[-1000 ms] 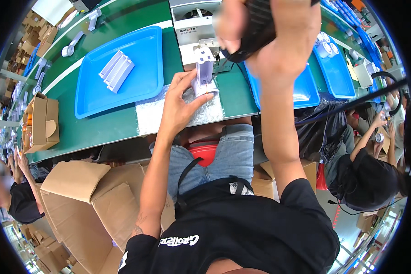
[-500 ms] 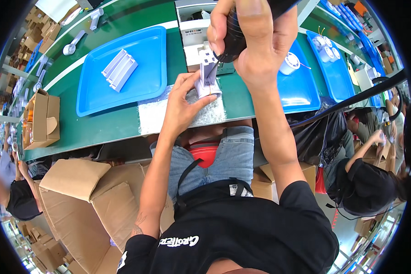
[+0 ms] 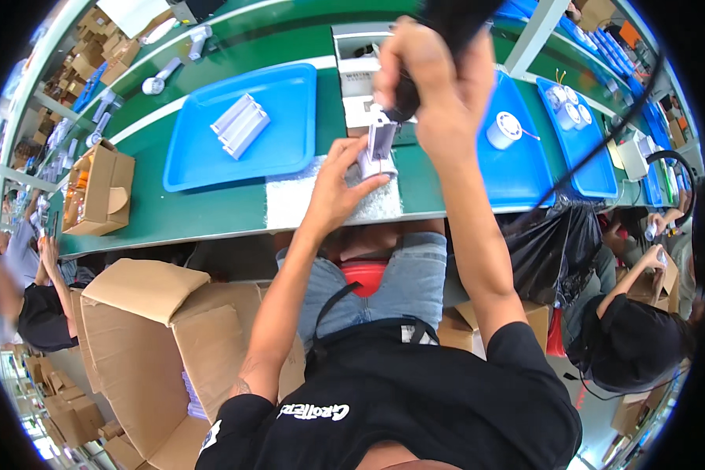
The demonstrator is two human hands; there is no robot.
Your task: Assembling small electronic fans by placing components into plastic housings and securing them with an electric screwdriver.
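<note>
A pale plastic housing (image 3: 381, 142) with a rounded base stands upright over a white, bubble-textured mat (image 3: 290, 197). My left hand (image 3: 341, 188) grips it low down, thumb and fingers on either side of the base. Above it and to the right, my right hand (image 3: 445, 90) is wrapped round a black electric screwdriver (image 3: 464, 23), blurred by motion. The tool's lower end is close to the housing's top; whether its bit touches the housing, I cannot tell.
To the left, a blue tray (image 3: 298, 129) bears pale ribbed parts (image 3: 240, 127). On the right, another blue tray (image 3: 517, 182) holds a white round motor (image 3: 504, 131). An open cardboard box (image 3: 133, 368) stands below the bench. A black cable (image 3: 595, 154) crosses at right.
My right hand has shifted left with the screwdriver, relative to the bench. The cable at right has swung higher. My left hand keeps its hold on the housing, and the whole view has shifted.
</note>
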